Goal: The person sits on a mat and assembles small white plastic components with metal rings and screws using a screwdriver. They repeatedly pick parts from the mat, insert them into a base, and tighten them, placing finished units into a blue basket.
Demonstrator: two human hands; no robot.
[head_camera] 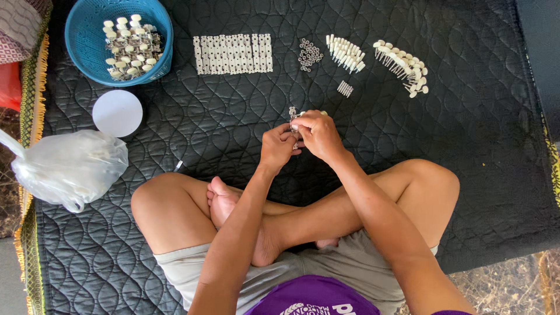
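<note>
Head view: we sit cross-legged on a black quilted mat, both hands meeting on a small metal part.

We see our left hand and right hand pressed together just above our knees, fingers pinched narrow around a small metal-and-white assembly. Its long axis runs roughly away from us, the free end poking out above the fingertips toward the rows of parts. At upper left, a blue plastic basket holds a heap of finished pieces with cream knobs. Below it lie a white round lid and a clear plastic bag; we cannot tell what the bag holds. Along the mat's far side lie a row of white plates, a cluster of small metal rings, white pegs and cream-headed pins.
</note>
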